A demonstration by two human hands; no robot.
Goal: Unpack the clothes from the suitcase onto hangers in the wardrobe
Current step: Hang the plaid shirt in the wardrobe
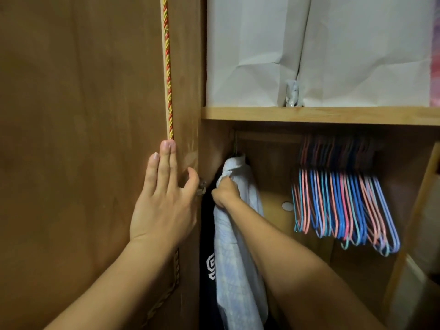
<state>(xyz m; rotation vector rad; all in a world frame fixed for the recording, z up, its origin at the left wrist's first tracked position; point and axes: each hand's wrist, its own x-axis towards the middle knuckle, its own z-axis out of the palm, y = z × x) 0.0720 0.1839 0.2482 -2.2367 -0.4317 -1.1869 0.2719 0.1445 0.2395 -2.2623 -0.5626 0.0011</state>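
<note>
Open gap under the wooden shelf (319,115), between the pale blue hung shirt (238,234) at far left and the bunched blue, pink and teal wire hangers (342,206) at right. Left side blocked by the brown wardrobe door (83,139); beside the shirt, a dark printed garment (209,267). Upper compartment filled by white paper bags (333,55).

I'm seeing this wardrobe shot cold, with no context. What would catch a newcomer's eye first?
Probably the bunch of pink and blue empty hangers crowded on the rail at right, under the shelf. Next, the right hand gripping a pale blue shirt hanging at the rail's left end, beside a dark garment. The left hand rests flat on the wooden door.
</note>
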